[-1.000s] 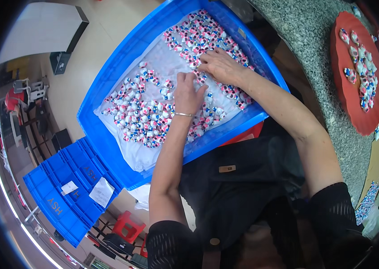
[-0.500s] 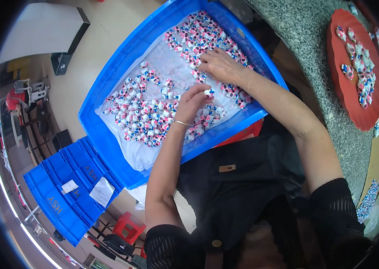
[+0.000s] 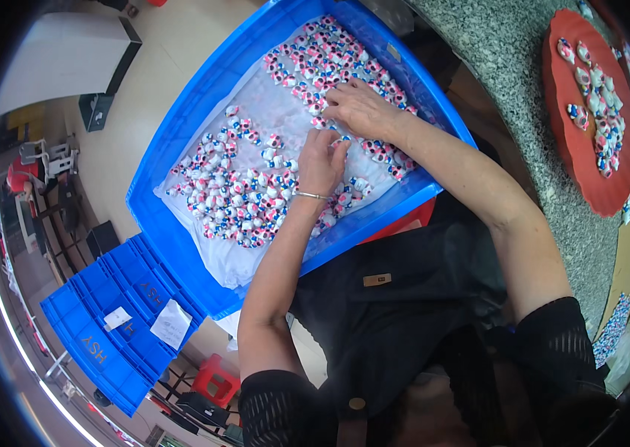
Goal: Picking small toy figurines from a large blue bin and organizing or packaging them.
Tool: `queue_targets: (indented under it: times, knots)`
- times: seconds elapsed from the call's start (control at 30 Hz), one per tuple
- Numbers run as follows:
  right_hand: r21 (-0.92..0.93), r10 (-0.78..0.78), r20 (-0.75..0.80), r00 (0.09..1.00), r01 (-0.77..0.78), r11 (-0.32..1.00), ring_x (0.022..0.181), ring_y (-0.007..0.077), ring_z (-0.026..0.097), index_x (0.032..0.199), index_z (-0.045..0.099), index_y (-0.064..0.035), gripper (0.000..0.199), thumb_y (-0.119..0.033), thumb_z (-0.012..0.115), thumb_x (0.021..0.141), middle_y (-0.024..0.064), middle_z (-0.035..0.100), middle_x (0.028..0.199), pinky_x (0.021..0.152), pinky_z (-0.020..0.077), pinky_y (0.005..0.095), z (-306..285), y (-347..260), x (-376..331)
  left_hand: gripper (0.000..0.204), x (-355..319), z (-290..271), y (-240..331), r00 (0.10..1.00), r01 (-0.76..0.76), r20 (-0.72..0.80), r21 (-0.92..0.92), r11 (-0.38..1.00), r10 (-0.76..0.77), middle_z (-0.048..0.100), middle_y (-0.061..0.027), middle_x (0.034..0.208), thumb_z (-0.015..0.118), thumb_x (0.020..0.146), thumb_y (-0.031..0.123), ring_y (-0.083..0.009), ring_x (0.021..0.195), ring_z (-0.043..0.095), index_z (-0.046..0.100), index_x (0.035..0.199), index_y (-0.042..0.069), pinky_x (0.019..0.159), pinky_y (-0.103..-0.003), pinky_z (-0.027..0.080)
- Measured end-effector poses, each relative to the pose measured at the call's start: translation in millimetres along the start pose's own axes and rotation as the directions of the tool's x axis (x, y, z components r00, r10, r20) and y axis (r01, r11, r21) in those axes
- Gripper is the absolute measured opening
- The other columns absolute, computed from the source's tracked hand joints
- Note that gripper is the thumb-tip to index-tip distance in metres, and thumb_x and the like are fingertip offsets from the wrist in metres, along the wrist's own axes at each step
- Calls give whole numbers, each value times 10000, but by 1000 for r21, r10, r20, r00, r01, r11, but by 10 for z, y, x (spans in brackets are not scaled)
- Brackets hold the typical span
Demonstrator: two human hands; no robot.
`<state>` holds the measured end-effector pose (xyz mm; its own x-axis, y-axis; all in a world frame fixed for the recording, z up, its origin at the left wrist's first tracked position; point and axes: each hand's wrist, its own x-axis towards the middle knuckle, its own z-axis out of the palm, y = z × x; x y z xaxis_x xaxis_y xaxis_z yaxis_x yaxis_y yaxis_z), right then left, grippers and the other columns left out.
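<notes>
A white cloth [image 3: 229,262] lines a blue plastic crate [image 3: 152,160]. On it lie many small painted figurines [image 3: 244,197] in white, pink and blue, in one group at the left and another at the far right. My left hand [image 3: 321,165], with a bracelet at the wrist, is closed over the middle of the crate, a bit of a figurine showing at its thumb and fingertips. Just beyond it, my right hand [image 3: 363,110] reaches down at the edge of the far group. Its fingers are curled, and whatever is under them is hidden.
At the right, a red scalloped tray [image 3: 562,97] with several figurines stands on a speckled stone counter [image 3: 497,52]. More figurines lie past it. Stacked blue crates [image 3: 84,316] and a red stool [image 3: 216,380] are on the left, with a red surface [image 3: 404,221] under the crate's near edge.
My left hand has moved slightly away from me, toward the right hand, and its fingers have drawn in around the figurine. The right hand has shifted a little left.
</notes>
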<state>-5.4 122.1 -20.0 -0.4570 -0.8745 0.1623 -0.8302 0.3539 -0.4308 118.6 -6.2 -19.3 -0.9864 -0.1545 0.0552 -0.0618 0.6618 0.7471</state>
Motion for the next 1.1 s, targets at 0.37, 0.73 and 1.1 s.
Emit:
queue_targets:
  times: [0.37, 0.73, 1.1]
  knots:
    - [3, -25, -58, 998, 25, 1000, 995, 230, 551, 984, 676, -122, 206, -80, 613, 792, 65, 561, 959, 938, 386, 409, 66, 37, -13, 211, -64, -114, 14, 995, -61, -68, 78, 995, 66, 583, -99, 861, 752, 768, 178, -260, 661, 600, 597, 821, 44, 587, -360, 475]
    - [-25, -23, -39, 999, 22, 999, 1022, 236, 541, 973, 671, -119, 191, -90, 616, 792, 62, 557, 980, 926, 390, 413, 68, 19, -5, 243, -199, -148, 88, 979, -191, 121, 293, 937, 162, 585, -114, 854, 725, 754, 167, -297, 746, 604, 579, 921, 66, 647, -402, 492]
    - [7, -37, -29, 999, 37, 999, 1012, 236, 546, 975, 670, -116, 194, -86, 610, 792, 65, 560, 968, 928, 393, 406, 26, -1, 11, 226, -169, 7, 42, 981, -173, 113, 143, 975, 157, 538, -112, 954, 722, 785, 79, -210, 707, 629, 596, 969, 41, 619, -324, 530]
